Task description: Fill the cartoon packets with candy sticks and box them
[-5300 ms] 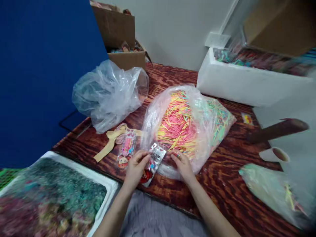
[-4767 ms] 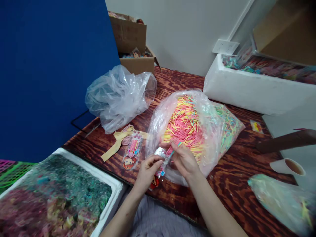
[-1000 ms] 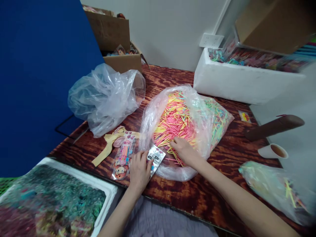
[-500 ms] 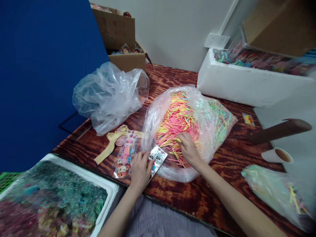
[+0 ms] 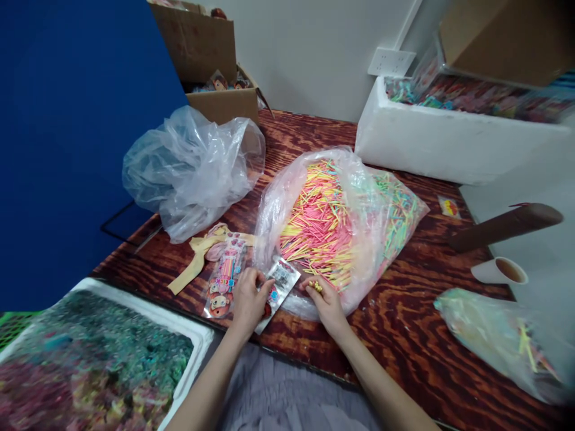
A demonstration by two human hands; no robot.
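Observation:
A clear plastic bag (image 5: 274,200) lies open on the wooden table, full of thin pink and yellow sticks (image 5: 317,218). At its near edge my right hand (image 5: 327,302) is closed round a small bundle of yellow sticks, their ends showing at the fingers. My left hand (image 5: 248,299) has its fingers curled at the left side of a silver printed packet (image 5: 284,280); its fingertips are partly hidden. Under and left of that hand are clear printed packets with a cartoon figure (image 5: 220,299). A pale yellow strip (image 5: 191,272) lies beside them.
A crumpled clear bag (image 5: 197,173) and a cardboard box (image 5: 224,105) stand back left. A foam box (image 5: 417,137) is back right. On the right are a brown tube (image 5: 507,227), a paper cup (image 5: 489,272) and another bag (image 5: 485,329). A foam tray (image 5: 204,338) sits front left.
My right hand has come out of the stick pile toward me and left, now holding yellow sticks near the silver packet. My left hand's fingers are more curled. The view has shifted slightly.

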